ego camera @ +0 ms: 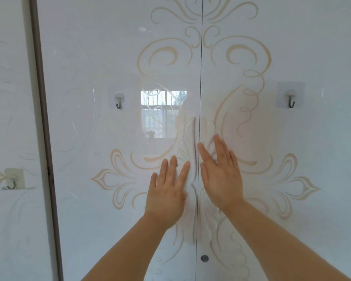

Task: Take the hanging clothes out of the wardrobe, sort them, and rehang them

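Two glossy white wardrobe doors with gold scroll patterns fill the view, both closed; the left door [109, 57] and right door [292, 47] meet at a thin vertical seam. My left hand [167, 189] lies flat on the left door beside the seam, fingers spread over a raised white handle [193, 151]. On the right door, also next to the seam, my right hand [221, 173] rests with fingers apart and pointing up. Neither hand holds anything. No clothes are visible; the wardrobe's inside is hidden.
An adhesive hook [119, 101] is stuck on the left door and another hook [290, 99] on the right door. A small round keyhole [204, 258] sits low near the seam. A brown frame strip [43, 118] separates a further panel with a hook [12, 180] at far left.
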Action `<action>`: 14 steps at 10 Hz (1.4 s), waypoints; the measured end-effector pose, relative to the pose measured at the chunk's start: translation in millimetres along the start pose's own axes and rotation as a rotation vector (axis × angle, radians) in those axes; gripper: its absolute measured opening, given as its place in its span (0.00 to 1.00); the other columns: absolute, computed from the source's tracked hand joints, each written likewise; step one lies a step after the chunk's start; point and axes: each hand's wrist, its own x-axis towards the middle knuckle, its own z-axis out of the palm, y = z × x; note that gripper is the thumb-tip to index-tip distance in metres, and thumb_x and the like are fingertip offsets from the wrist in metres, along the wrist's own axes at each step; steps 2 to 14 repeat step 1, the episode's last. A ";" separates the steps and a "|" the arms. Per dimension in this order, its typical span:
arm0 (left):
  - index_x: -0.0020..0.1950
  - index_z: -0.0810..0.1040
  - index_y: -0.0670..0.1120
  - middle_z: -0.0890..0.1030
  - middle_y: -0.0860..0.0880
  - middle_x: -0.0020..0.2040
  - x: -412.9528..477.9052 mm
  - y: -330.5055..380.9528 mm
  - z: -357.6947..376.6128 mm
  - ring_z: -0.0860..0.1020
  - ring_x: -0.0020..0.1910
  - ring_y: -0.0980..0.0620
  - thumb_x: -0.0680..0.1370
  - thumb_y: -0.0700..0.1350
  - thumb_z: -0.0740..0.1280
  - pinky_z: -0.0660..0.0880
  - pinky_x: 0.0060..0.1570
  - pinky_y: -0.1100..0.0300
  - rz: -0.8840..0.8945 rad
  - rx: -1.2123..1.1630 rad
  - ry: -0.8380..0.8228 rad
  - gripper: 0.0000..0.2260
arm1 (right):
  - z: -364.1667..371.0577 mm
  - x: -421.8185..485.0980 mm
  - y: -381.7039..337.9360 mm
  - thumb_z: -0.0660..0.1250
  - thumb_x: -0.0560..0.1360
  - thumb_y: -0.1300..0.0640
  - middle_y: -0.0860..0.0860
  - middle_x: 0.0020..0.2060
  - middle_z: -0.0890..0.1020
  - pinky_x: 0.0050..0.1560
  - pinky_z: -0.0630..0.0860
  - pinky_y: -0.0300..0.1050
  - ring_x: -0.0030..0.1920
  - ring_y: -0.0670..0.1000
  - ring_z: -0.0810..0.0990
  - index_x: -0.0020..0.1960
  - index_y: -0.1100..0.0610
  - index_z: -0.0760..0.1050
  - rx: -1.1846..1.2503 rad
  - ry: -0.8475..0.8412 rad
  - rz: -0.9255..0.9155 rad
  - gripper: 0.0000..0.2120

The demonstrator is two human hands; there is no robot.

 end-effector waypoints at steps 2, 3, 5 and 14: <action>0.74 0.32 0.54 0.42 0.46 0.77 -37.4 1.2 -8.9 0.45 0.76 0.46 0.80 0.46 0.57 0.52 0.73 0.50 -0.054 0.008 -0.318 0.36 | -16.1 -50.8 -9.5 0.65 0.72 0.62 0.55 0.74 0.60 0.62 0.73 0.55 0.71 0.60 0.64 0.70 0.50 0.67 0.034 -0.272 0.022 0.27; 0.74 0.32 0.54 0.42 0.46 0.77 -37.4 1.2 -8.9 0.45 0.76 0.46 0.80 0.46 0.57 0.52 0.73 0.50 -0.054 0.008 -0.318 0.36 | -16.1 -50.8 -9.5 0.65 0.72 0.62 0.55 0.74 0.60 0.62 0.73 0.55 0.71 0.60 0.64 0.70 0.50 0.67 0.034 -0.272 0.022 0.27; 0.74 0.32 0.54 0.42 0.46 0.77 -37.4 1.2 -8.9 0.45 0.76 0.46 0.80 0.46 0.57 0.52 0.73 0.50 -0.054 0.008 -0.318 0.36 | -16.1 -50.8 -9.5 0.65 0.72 0.62 0.55 0.74 0.60 0.62 0.73 0.55 0.71 0.60 0.64 0.70 0.50 0.67 0.034 -0.272 0.022 0.27; 0.74 0.32 0.54 0.42 0.46 0.77 -37.4 1.2 -8.9 0.45 0.76 0.46 0.80 0.46 0.57 0.52 0.73 0.50 -0.054 0.008 -0.318 0.36 | -16.1 -50.8 -9.5 0.65 0.72 0.62 0.55 0.74 0.60 0.62 0.73 0.55 0.71 0.60 0.64 0.70 0.50 0.67 0.034 -0.272 0.022 0.27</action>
